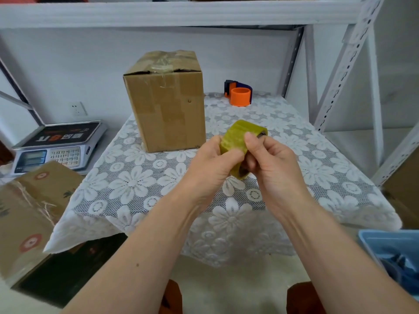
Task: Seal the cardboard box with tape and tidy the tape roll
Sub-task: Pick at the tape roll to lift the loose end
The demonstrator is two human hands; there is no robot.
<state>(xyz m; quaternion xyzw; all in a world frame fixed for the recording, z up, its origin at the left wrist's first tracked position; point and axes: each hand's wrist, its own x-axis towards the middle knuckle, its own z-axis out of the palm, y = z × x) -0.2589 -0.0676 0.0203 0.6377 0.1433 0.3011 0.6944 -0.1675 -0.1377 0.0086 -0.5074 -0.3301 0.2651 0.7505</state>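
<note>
A brown cardboard box (166, 103) stands upright at the back left of the table, its top flaps closed with wrinkled clear tape across them. In front of it, above the table's middle, I hold a yellowish roll of tape (234, 138) in both hands. My left hand (210, 164) grips the roll from the left, thumb on its outer face. My right hand (269, 159) grips it from the right, thumb pressed on the outer face and fingers curled into the core.
A white lace flower cloth covers the table (140, 184). An orange and blue tape dispenser (238, 93) sits at the back right. A weighing scale (59, 146) and more cartons (29, 214) lie left; a blue bin (394, 252) right. Metal shelving frames the table.
</note>
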